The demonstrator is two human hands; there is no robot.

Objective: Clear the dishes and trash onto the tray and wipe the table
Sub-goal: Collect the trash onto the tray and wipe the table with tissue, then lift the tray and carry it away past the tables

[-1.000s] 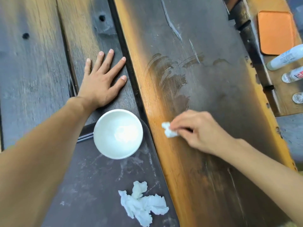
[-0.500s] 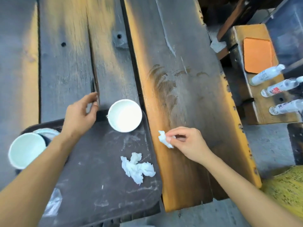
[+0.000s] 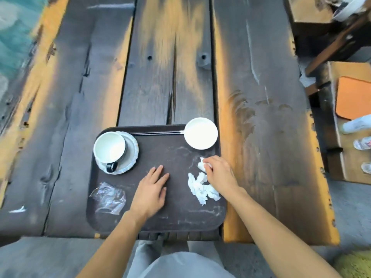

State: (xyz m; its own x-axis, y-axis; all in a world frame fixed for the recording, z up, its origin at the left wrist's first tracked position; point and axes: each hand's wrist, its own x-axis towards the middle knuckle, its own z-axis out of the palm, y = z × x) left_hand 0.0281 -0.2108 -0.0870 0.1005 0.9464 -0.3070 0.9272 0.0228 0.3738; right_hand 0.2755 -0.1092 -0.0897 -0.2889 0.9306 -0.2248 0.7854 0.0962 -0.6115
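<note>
Near: left hand (image 3: 151,192) flat, fingers spread, pressed on tray (image 3: 176,223), likely steadying it. Right of that, right hand (image 3: 219,173) pinching tissue wad (image 3: 201,165) above crumpled napkin (image 3: 201,187), seemingly to discard it. Far edge: cup (image 3: 109,148), chopsticks (image 3: 156,133), white bowl (image 3: 200,133).

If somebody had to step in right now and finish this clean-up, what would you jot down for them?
Left hand: flat and empty on the dark brown plastic tray.
Right hand: fingers pinching a small white tissue wad over the tray, not yet let go.
On the tray: white cup on its saucer, white bowl, dark chopsticks, crumpled white napkin, clear plastic wrapper.
Done: dishes and trash gathered; a wet wiped patch shows on the wooden table.
Left: drop the wad.
</note>
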